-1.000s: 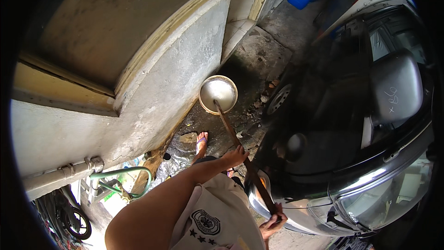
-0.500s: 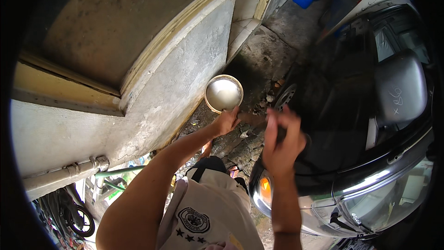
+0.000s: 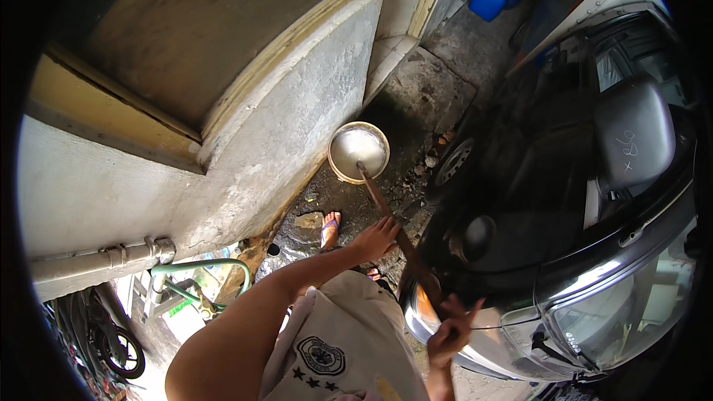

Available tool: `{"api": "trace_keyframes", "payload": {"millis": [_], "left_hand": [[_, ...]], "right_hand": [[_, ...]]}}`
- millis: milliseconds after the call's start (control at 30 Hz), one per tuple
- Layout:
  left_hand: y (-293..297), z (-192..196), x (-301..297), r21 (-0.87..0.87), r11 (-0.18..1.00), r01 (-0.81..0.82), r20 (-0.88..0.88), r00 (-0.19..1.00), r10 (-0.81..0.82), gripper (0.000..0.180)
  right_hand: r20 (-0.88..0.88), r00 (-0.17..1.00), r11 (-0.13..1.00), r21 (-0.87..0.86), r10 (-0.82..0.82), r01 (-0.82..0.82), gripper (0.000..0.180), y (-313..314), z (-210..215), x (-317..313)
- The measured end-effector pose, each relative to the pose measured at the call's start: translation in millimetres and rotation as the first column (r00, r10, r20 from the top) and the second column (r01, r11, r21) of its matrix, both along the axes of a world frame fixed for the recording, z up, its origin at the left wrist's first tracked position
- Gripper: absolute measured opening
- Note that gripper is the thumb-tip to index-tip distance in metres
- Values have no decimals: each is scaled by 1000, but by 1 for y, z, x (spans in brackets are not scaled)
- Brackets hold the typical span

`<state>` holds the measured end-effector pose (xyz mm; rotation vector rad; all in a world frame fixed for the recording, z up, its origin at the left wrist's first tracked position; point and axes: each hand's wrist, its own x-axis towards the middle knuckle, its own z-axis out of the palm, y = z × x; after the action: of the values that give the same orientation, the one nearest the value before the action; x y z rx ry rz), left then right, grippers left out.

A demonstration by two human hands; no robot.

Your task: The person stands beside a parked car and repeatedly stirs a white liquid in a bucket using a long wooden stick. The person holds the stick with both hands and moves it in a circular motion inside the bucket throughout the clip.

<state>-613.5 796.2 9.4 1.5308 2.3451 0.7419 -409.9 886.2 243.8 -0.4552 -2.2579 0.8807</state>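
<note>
A round pale bucket (image 3: 342,171) stands against the wall, with whitish liquid (image 3: 355,147) inside. One end of a brown wooden stick (image 3: 378,197) dips into that liquid, and the stick slants up toward me. My left hand (image 3: 375,240) is closed round its middle. By the stick's upper end is my right hand (image 3: 448,333), fingers apart and partly bent; it may be touching the wood, but no grip shows.
To the right is a black car (image 3: 512,200) with a side mirror (image 3: 635,134). A plastered wall (image 3: 297,104) bounds the left. Rubble (image 3: 427,160) lies beside the wheel. A green hose (image 3: 241,271), a motorbike (image 3: 111,334) and a blue container (image 3: 490,0) are farther off.
The stick has swung from lying sideways by the bucket to slanting down into it. Both hands have moved nearer my body, the right one farther. My left foot shows more fully.
</note>
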Motion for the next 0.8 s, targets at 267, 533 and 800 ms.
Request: {"api": "trace_keyframes", "payload": {"millis": [267,533,800], "left_hand": [[51,96,-119,69,989,-130,77,989,124,40],[15,2,-68,-60,998,-35,83,996,40,39],[14,-44,36,-266,945,191,46,981,-186,51]], "right_hand": [[-75,996,984,167,-53,65,9,58,140,-210],[-175,982,995,83,75,-62,19,23,8,-119],[30,987,981,-114,-156,158,17,-47,-55,72]]}}
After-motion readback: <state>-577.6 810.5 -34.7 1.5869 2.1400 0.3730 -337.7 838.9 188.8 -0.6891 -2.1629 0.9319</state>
